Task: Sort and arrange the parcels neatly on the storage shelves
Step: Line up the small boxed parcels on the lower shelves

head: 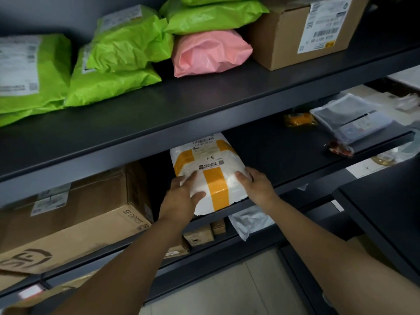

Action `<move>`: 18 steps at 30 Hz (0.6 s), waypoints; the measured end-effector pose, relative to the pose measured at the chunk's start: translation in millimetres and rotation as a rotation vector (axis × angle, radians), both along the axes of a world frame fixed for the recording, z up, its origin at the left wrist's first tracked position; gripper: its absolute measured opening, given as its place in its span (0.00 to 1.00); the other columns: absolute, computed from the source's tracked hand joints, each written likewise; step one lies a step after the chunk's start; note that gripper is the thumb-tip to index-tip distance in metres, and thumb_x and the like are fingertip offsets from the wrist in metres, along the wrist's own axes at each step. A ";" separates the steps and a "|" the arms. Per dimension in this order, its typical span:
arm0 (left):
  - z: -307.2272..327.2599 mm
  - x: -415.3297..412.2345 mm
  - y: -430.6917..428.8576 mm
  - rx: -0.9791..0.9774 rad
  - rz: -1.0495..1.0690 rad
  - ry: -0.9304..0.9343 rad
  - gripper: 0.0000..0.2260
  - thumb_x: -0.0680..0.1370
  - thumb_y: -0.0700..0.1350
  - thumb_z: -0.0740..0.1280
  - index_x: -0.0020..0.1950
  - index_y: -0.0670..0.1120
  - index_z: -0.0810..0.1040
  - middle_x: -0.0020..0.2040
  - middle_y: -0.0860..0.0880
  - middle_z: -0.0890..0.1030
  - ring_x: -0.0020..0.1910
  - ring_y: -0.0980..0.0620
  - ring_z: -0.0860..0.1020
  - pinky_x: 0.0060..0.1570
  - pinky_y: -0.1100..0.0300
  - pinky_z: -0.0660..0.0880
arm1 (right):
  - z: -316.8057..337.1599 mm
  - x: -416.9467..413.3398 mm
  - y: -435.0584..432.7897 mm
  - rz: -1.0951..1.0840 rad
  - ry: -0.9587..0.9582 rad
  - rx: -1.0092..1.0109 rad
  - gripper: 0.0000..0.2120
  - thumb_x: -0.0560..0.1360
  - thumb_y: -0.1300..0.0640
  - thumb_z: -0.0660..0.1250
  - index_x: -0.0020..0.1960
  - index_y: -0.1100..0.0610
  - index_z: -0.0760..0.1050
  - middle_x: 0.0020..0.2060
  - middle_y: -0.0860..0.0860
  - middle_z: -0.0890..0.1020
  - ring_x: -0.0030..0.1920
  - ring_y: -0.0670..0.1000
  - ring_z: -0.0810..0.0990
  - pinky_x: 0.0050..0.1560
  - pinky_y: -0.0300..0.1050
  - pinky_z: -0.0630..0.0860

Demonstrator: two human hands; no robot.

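A white padded parcel (210,172) banded with yellow tape is gripped at its near corners by both hands on the middle shelf (295,176) of a dark storage rack. The left hand (181,194) is closed over the near left corner, thumb on top, and the right hand (258,186) is clamped on the near right corner, apparently so that the parcel can be kept square to the shelf edge, over which its near end hangs slightly. It is lying flat with the label upward, probably so that it can be read at a glance. A large cardboard box (75,221) is standing just beside it on the left, with open shelf on its right. Above, green bags (118,55), a pink bag (211,53) and a labelled carton (306,30) are lined up on the upper shelf (159,114), soft packets seemingly kept apart from boxes.
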State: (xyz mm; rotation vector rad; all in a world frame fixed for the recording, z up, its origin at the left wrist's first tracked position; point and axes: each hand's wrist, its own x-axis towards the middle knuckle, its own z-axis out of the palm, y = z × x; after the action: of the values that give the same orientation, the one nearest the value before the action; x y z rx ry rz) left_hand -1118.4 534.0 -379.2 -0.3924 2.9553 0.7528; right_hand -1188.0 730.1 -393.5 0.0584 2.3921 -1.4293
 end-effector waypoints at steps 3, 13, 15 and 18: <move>-2.7 -9.5 -0.2 0.032 0.023 -0.001 0.28 0.78 0.56 0.62 0.76 0.58 0.55 0.75 0.46 0.57 0.70 0.43 0.65 0.66 0.52 0.67 | -5.0 4.2 13.0 0.005 0.031 0.069 0.27 0.79 0.44 0.59 0.73 0.57 0.63 0.68 0.58 0.68 0.66 0.56 0.69 0.64 0.45 0.66; 3.9 6.3 14.3 -0.214 -0.086 0.293 0.22 0.80 0.54 0.59 0.71 0.48 0.68 0.69 0.44 0.69 0.63 0.39 0.69 0.55 0.43 0.74 | -10.4 21.2 50.5 0.008 0.117 0.286 0.27 0.79 0.47 0.59 0.74 0.58 0.60 0.71 0.58 0.64 0.70 0.56 0.65 0.67 0.47 0.63; 0.4 11.8 16.6 -0.254 -0.245 0.406 0.20 0.78 0.52 0.57 0.65 0.45 0.74 0.63 0.43 0.75 0.58 0.40 0.74 0.51 0.43 0.76 | -15.0 29.3 57.4 0.022 0.125 0.308 0.27 0.79 0.48 0.60 0.75 0.58 0.60 0.72 0.58 0.64 0.71 0.55 0.65 0.68 0.47 0.63; -8.5 18.5 22.7 -0.269 -0.424 0.472 0.15 0.76 0.45 0.63 0.62 0.45 0.76 0.59 0.43 0.77 0.56 0.42 0.75 0.50 0.46 0.77 | -22.1 45.0 69.3 0.027 0.150 0.365 0.27 0.79 0.48 0.60 0.75 0.57 0.60 0.71 0.57 0.66 0.70 0.55 0.65 0.68 0.48 0.65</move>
State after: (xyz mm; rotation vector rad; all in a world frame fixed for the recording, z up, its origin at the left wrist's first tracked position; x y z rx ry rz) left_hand -1099.9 556.7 -387.7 0.4609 3.3972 0.4420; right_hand -1143.0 799.4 -415.6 0.0090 2.7384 -0.9998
